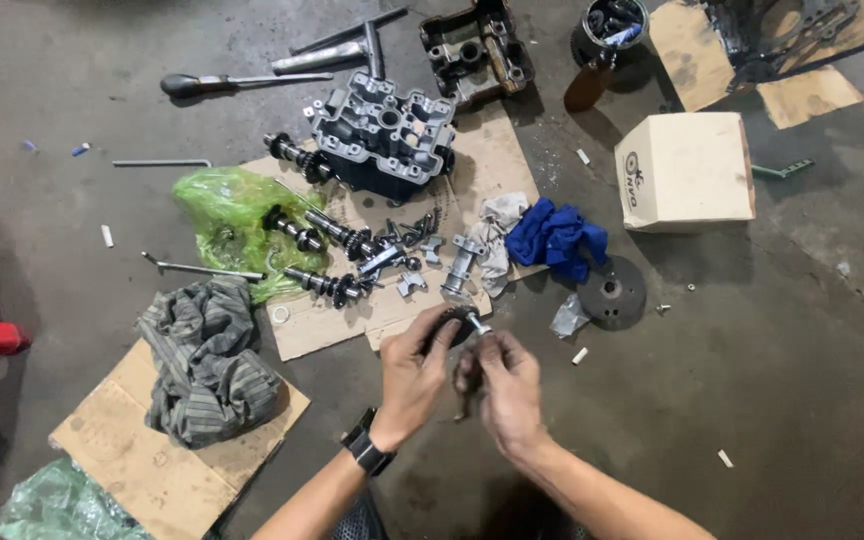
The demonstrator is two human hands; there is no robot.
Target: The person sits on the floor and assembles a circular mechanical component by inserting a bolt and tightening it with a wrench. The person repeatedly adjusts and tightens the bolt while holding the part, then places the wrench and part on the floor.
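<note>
Both hands met at six o'clock over the concrete: the left hand (414, 368) clasped a small dark gear (457, 322) while the right hand (505, 385) pinched its shiny shaft end. At twelve o'clock the cylinder head (384, 132) sat stripped, camshafts (324, 262) and bolts loose on cardboard (337, 320), reassembly seemingly barely begun.

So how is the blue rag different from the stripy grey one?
The blue rag is bright blue and plain; the stripy grey rag is dull grey with stripes. The blue rag looks smaller, the grey one a bigger heap. The blue rag lies beside a white cloth near the metal parts; the grey one sits partly on its own piece of cardboard. Both are crumpled on the floor.
</note>
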